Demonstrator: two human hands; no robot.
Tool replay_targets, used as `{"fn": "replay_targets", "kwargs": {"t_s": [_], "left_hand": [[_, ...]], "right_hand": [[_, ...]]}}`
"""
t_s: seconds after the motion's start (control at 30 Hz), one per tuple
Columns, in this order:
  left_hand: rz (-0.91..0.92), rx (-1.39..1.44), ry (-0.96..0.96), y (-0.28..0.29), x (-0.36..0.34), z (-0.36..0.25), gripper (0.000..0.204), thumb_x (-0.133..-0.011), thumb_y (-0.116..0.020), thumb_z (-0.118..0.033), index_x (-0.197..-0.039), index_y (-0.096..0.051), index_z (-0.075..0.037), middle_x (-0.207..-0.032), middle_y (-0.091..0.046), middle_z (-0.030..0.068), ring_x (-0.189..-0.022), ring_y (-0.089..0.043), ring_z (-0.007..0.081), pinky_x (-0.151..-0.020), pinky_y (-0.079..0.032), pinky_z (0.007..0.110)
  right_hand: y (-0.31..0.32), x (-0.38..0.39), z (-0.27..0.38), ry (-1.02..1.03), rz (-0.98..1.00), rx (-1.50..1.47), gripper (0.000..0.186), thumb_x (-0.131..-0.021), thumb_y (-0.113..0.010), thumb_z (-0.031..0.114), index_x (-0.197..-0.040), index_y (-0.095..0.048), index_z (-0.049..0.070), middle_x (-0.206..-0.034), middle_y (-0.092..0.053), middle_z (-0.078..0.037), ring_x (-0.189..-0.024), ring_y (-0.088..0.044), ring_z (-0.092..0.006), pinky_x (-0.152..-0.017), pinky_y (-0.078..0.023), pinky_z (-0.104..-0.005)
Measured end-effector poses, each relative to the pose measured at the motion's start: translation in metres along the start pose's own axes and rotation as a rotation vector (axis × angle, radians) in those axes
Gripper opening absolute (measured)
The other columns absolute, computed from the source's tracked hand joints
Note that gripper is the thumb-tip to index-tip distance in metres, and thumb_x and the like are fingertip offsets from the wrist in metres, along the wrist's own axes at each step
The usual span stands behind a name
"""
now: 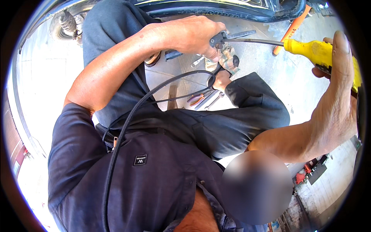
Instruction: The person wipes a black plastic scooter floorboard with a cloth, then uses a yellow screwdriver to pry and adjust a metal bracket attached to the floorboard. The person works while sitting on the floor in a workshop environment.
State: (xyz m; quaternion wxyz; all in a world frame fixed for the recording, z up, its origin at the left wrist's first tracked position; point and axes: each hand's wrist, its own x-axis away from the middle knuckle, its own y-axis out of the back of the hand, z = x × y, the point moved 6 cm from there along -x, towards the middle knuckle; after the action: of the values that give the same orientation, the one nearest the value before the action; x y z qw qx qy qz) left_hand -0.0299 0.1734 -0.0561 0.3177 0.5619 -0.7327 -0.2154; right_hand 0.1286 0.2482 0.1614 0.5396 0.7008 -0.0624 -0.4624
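My left hand (193, 35) is closed on a small dark part (217, 40), which I cannot name. A narrow dark strip (241, 34) sticks out to the right beside it. In my right hand (340, 73) is a screwdriver (305, 48) with a thick yellow handle, my fingers wrapped round the grip. Its long metal shaft points left, and the tip meets the dark part at my left fingertips; the exact contact is hidden. Below that spot lies a camouflage-patterned shoe (228, 60) on my foot.
A black cable (129, 123) loops across my body and lap. Pliers (196, 99) and a wrench (214, 101) lie on the floor by my bent leg. An orange bar (292, 29) slants beside a dark vehicle body (232, 11) at the far edge. A wheel (63, 29) stands far left.
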Motion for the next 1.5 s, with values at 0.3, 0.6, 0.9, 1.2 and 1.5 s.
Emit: {"fn": "replay_targets", "kwargs": {"t_s": [0.3,0.6,0.9,1.2,1.5], "left_hand": [[-0.006,-0.023,0.028,0.005,0.007,0.002,0.049,-0.080,-0.072,-0.008,-0.125,-0.055,0.002,-0.095,-0.068,0.0222,-0.088,-0.068,0.0321,-0.085,-0.053,0.040],[-0.018,-0.037,0.030,0.005,0.005,0.008,0.045,-0.081,-0.069,-0.007,-0.124,-0.056,0.002,-0.095,-0.067,0.0213,-0.087,-0.066,0.0312,-0.086,-0.052,0.038],[0.000,-0.044,0.002,0.002,0.002,0.007,0.044,-0.081,-0.069,-0.008,-0.123,-0.056,0.001,-0.092,-0.066,0.0192,-0.086,-0.066,0.0299,-0.087,-0.051,0.038],[0.025,-0.044,0.016,0.002,0.003,0.005,0.045,-0.081,-0.068,-0.007,-0.124,-0.056,0.001,-0.090,-0.065,0.0187,-0.084,-0.065,0.0287,-0.085,-0.052,0.038],[-0.012,-0.075,-0.028,0.003,0.002,0.006,0.047,-0.080,-0.069,-0.009,-0.124,-0.057,0.002,-0.084,-0.066,0.0186,-0.076,-0.067,0.0275,-0.079,-0.053,0.037]], "right_hand": [[0.005,0.012,0.015,-0.295,-0.113,-0.286,0.031,-0.081,-0.081,0.029,-0.098,-0.074,0.004,-0.090,-0.074,-0.015,-0.086,-0.074,-0.0231,-0.072,-0.061,-0.0367],[0.005,0.014,0.013,-0.227,-0.055,-0.370,0.036,-0.080,-0.082,0.034,-0.101,-0.073,0.006,-0.089,-0.073,-0.013,-0.078,-0.073,-0.0191,-0.072,-0.060,-0.0342],[0.011,0.024,0.017,-0.318,-0.137,-0.398,0.039,-0.076,-0.085,0.032,-0.101,-0.072,0.005,-0.090,-0.072,-0.014,-0.077,-0.072,-0.0188,-0.070,-0.060,-0.0321],[0.013,0.026,0.023,-0.176,-0.093,-0.529,0.029,-0.081,-0.081,0.023,-0.104,-0.071,0.007,-0.095,-0.073,-0.013,-0.088,-0.072,-0.0201,-0.074,-0.059,-0.0333],[0.007,0.027,0.011,-0.344,-0.133,-0.348,0.035,-0.082,-0.081,0.026,-0.107,-0.071,0.004,-0.097,-0.071,-0.017,-0.092,-0.072,-0.0241,-0.074,-0.061,-0.0366]]}}
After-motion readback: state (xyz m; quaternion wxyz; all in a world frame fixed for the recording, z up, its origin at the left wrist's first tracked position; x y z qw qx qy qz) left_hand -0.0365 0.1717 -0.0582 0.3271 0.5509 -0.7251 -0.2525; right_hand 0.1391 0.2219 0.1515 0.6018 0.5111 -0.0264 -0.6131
